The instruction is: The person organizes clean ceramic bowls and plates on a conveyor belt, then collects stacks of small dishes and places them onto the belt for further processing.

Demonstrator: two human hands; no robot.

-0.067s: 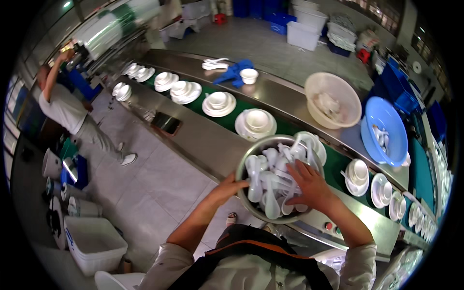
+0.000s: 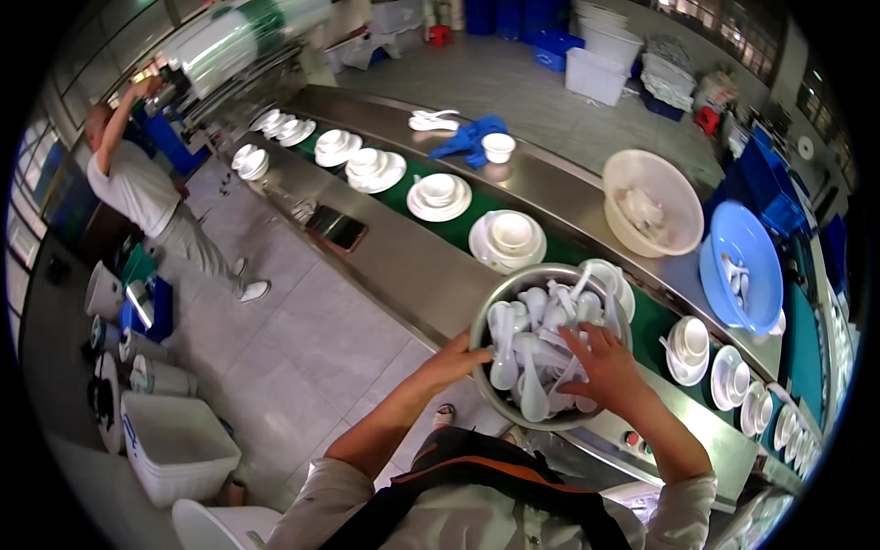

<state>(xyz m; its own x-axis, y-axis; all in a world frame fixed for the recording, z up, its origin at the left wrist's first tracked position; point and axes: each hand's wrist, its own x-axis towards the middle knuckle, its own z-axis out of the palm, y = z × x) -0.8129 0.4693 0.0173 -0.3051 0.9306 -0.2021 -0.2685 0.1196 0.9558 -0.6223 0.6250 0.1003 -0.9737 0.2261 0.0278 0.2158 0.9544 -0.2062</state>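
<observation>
A round metal basin (image 2: 484, 390), heaped with white soup spoons (image 2: 532, 380), rests at the near side of the line, overlapping the conveyor. My left hand (image 2: 456, 360) grips its left rim, thumb on the edge and the other fingers partly hidden. Over the right half of the heap is my right hand (image 2: 607, 368), fingers apart and bent down at the spoons; none is visibly held. Just behind the basin, a stack of white plates and a bowl (image 2: 509, 240) sits on the green conveyor belt (image 2: 456, 227). Another dish set (image 2: 687, 346), with a spoon, stands to the right.
Across the belt are a cream tub (image 2: 651, 188), a blue tub (image 2: 741, 247) with spoons, a blue cloth (image 2: 472, 139) and a small bowl (image 2: 498, 147). A phone (image 2: 336, 226) lies on the near ledge. A person (image 2: 147, 188) stands far left; a white bin (image 2: 174, 449) is lower left.
The whole view has shifted, so things appear farther right. My right hand's fingers have bent more over the spoons. My left hand stays on the basin's rim.
</observation>
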